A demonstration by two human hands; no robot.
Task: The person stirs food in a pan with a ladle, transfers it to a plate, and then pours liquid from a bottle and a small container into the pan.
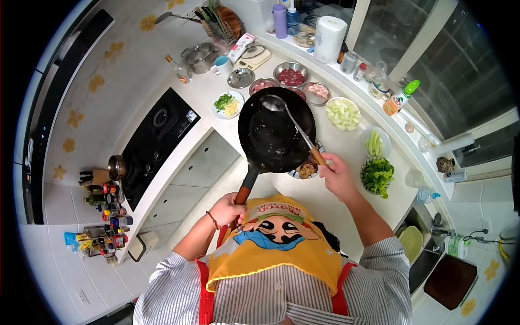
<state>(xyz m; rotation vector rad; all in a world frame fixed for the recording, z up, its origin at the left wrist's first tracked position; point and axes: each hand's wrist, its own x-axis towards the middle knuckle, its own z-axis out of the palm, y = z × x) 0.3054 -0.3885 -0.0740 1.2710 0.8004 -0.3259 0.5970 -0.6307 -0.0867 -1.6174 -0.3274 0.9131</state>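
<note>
My left hand [227,209] is closed round the wooden handle of a black wok [265,135], which I hold over the counter. Small food scraps and a greasy sheen show inside it. In my right hand [337,176] is the wooden grip of a metal ladle [299,129], its bowl resting near the wok's far wall. Under the wok's right edge, partly hidden, a patterned plate holds browned cooked food [307,169]. To the right of my right hand stands a bowl of leafy greens [377,176].
Bowls of raw meat [291,76], a plate of chopped green pieces [343,114], a bowl of green stalks [375,143] and a plate of minced garnish [227,105] line the counter. A black gas hob [158,135] lies left, the sink [425,260] right.
</note>
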